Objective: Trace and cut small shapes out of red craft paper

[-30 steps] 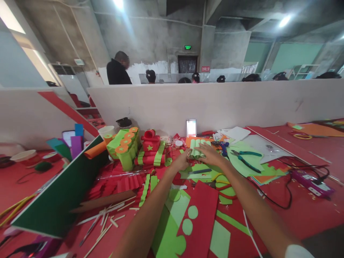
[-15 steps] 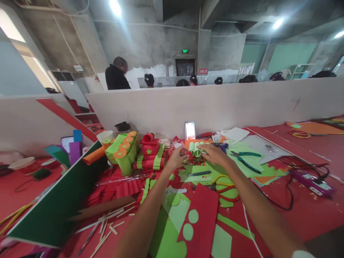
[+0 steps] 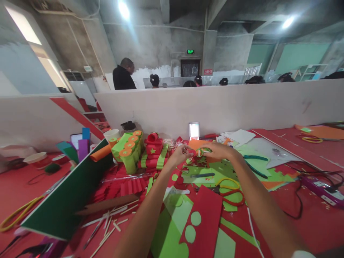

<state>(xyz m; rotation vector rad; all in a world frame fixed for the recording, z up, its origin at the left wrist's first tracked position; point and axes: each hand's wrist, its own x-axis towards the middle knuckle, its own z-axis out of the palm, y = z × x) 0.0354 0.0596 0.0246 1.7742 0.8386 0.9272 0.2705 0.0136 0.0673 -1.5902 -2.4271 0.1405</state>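
Note:
Near the middle of the worktable my two hands face each other. My left hand [image 3: 181, 154] has curled fingers at a small red round piece [image 3: 192, 153]. Close beside it, my right hand [image 3: 219, 151] bends its fingers over a light green paper roll [image 3: 199, 152], whose round end faces me. Part of that roll is hidden by the fingers. An orange sheet [image 3: 196, 143] lies just behind. Below the hands are a dark slim tool [image 3: 202, 175] on green paper and scissors [image 3: 231, 192] with yellow and red handles.
Green-handled pliers [image 3: 255, 166] lie at right, near a purple power strip [image 3: 321, 190]. Red foam parts [image 3: 152, 152] and green rolls with orange tops [image 3: 129, 154] stand at left, beside a dark green board [image 3: 61, 200]. A lit phone [image 3: 194, 131] leans on the white partition [image 3: 242, 107].
My right hand has shifted over the green rolls and covers more of them. A red round piece now shows at my left fingertips. The whole view has swung slightly left.

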